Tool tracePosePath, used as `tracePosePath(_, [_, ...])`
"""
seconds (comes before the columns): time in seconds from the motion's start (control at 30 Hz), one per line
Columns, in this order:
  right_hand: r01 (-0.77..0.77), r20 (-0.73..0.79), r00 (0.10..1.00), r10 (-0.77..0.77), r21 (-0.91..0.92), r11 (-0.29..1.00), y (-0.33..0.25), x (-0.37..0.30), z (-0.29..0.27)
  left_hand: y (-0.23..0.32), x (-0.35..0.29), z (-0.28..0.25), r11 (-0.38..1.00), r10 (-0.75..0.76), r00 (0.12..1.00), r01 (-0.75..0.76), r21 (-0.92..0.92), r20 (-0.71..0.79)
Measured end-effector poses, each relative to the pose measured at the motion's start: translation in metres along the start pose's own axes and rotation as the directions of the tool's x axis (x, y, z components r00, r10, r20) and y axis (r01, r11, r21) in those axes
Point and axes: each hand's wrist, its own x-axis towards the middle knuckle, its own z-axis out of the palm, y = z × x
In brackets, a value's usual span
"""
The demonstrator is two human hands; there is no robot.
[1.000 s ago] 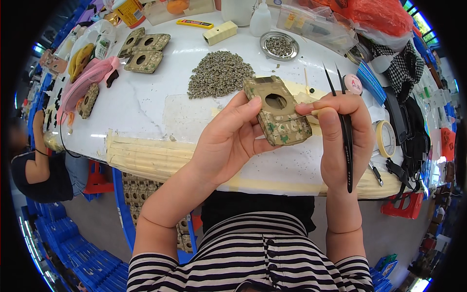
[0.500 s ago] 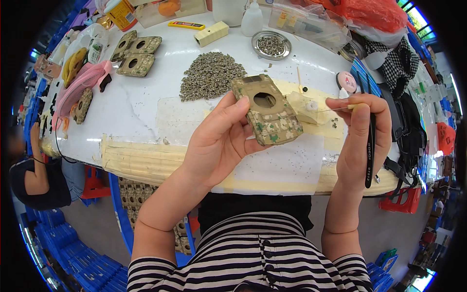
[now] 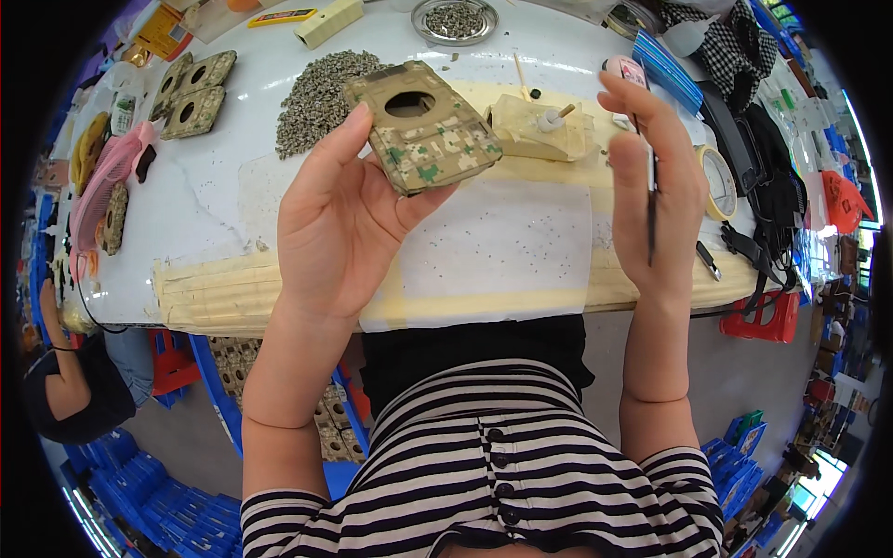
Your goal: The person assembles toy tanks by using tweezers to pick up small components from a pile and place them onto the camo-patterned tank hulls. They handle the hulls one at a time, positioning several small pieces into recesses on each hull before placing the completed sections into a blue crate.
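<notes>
My left hand (image 3: 337, 219) grips a camouflage-patterned toy tank hull (image 3: 430, 139), tilted, with a round hole in its top facing up. In my right hand (image 3: 659, 205) are slim black tweezers (image 3: 652, 209), tucked along the fingers and blurred; thumb and forefinger are apart with nothing visible between them. Between the hands, past the near paper, sits a cream tape-wrapped block (image 3: 532, 132). A small white cup (image 3: 549, 121) on it has a thin wooden stick (image 3: 562, 113) in it. A heap of small grey-brown parts (image 3: 321, 100) lies beyond the hull.
More camouflage hulls (image 3: 197, 98) lie at the far left. A metal dish (image 3: 456, 20) of small parts stands at the back. Tiny specks dot the white paper (image 3: 498, 246). On the right are a tape roll (image 3: 716, 181) and a utility knife (image 3: 709, 260). A person's arm (image 3: 58, 325) shows at left.
The thin stick has left my right fingers and now stands in the white cup. My right hand has turned, thumb and forefinger parted. The whole view has shifted, bringing the tape roll into sight.
</notes>
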Motion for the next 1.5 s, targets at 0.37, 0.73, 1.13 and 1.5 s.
tracePosePath(0.37, [-0.385, 0.336, 0.908, 0.252, 0.425, 0.819, -0.008, -0.062, -0.041, 0.000, 0.001, -0.001, 0.996, -0.018, 0.998, 0.013, -0.085, -0.053])
tracePosePath(0.73, [-0.575, 0.371, 0.818, 0.440, 0.529, 0.623, -0.018, -0.072, -0.018, 0.000, 0.002, -0.009, 0.999, 0.000, 1.000, 0.000, -0.046, 0.000])
tracePosePath(1.13, [-0.628, 0.438, 0.778, 0.451, 0.515, 0.583, -0.017, -0.071, -0.016, -0.001, 0.001, -0.005, 0.997, -0.025, 0.998, 0.020, -0.080, -0.061])
tracePosePath(1.5, [-0.622, 0.435, 0.782, 0.446, 0.512, 0.592, -0.018, -0.070, -0.017, 0.000, 0.002, -0.005, 0.996, -0.030, 0.998, 0.024, -0.086, -0.060])
